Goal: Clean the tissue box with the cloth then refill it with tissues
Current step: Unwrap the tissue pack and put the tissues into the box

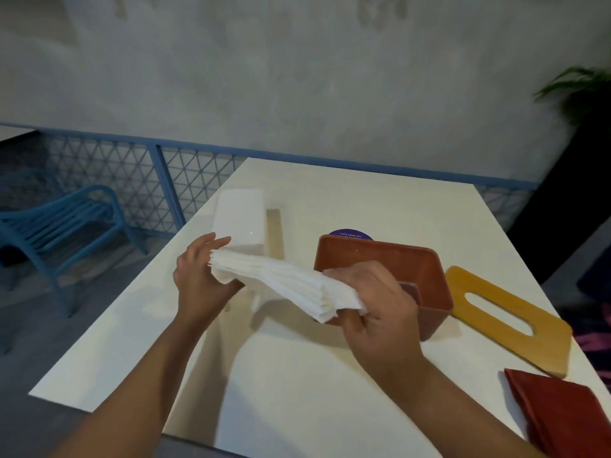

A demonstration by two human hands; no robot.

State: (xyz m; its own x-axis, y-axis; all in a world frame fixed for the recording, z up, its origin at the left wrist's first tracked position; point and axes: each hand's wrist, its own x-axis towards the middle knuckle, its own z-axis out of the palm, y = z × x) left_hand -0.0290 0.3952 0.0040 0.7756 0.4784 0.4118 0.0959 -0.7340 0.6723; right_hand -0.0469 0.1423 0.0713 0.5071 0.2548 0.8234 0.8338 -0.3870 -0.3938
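Note:
A stack of white tissues (284, 281) hangs above the white table (297, 375), held at both ends. My left hand (198, 279) grips its left end and my right hand (373, 302) grips its right end, just in front of the open brown tissue box (410, 262). The box stands lidless at the table's middle right. Its tan wooden lid (529, 345), with an oval slot, lies flat to the right of the box. A taller pile of white tissues (241, 216) rests at the back left. The folded red cloth (562, 414) lies at the near right corner.
A round purple sticker (350, 233) shows on the table behind the box. A blue chair (62, 219) and a blue lattice railing (139, 180) stand to the left. A dark planter with a green plant (582, 94) is at the far right.

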